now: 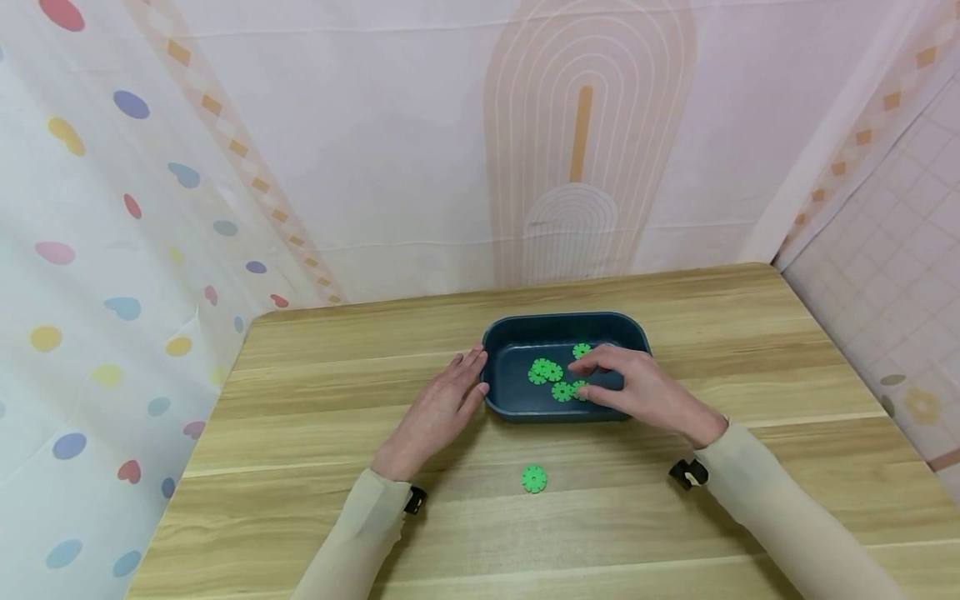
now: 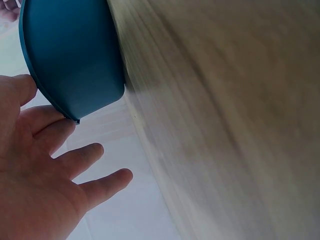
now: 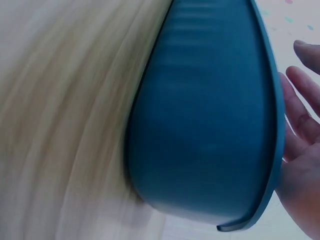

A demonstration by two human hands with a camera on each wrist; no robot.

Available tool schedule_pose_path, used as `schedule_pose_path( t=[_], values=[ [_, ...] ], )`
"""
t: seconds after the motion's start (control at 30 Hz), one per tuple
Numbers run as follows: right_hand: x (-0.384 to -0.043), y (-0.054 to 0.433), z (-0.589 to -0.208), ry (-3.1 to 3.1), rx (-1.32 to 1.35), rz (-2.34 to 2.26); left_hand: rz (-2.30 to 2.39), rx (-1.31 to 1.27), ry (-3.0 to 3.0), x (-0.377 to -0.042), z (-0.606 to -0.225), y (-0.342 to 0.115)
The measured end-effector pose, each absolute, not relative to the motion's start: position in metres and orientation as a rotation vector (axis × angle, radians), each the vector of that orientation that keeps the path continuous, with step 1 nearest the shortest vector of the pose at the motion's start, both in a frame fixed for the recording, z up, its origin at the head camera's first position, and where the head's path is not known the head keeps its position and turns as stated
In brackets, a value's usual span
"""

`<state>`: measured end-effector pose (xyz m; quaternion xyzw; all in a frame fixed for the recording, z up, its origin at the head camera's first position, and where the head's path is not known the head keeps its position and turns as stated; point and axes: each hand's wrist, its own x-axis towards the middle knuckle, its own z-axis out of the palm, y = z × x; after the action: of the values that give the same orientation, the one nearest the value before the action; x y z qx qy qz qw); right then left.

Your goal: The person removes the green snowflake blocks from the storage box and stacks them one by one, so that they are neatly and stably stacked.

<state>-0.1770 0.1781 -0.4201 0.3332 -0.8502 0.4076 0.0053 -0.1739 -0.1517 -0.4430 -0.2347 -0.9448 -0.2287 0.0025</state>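
Observation:
A dark blue rectangular tray (image 1: 517, 404) with rounded corners sits on the table. Inside it lie several green notched plastic discs, among them a disc (image 1: 562, 392) near the front and another disc (image 1: 582, 351) towards the back. My left hand (image 1: 438, 404) rests against the tray's left end, thumb and fingertips at the rim (image 2: 52, 103), the other fingers extended. Over the right part of the tray reaches my right hand (image 1: 637, 383), its thumb and index finger apart, the thumb tip overlapping one green disc. The right wrist view shows this hand beyond the tray's wall (image 3: 210, 125).
One more green disc (image 1: 534, 479) lies on the wooden table (image 1: 300, 433) in front of the tray. Black wrist straps (image 1: 688, 473) show under the sleeves. Patterned curtains (image 1: 375, 150) hang behind and beside the table.

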Motion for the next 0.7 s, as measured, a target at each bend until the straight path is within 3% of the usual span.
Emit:
schedule_pose_path(
  t=[0.7],
  values=[
    [-0.201, 0.177, -0.424, -2.891, 1.138, 1.161, -0.715, -0.722, -2.976, -0.173, -0.443, -0.152]
  ],
)
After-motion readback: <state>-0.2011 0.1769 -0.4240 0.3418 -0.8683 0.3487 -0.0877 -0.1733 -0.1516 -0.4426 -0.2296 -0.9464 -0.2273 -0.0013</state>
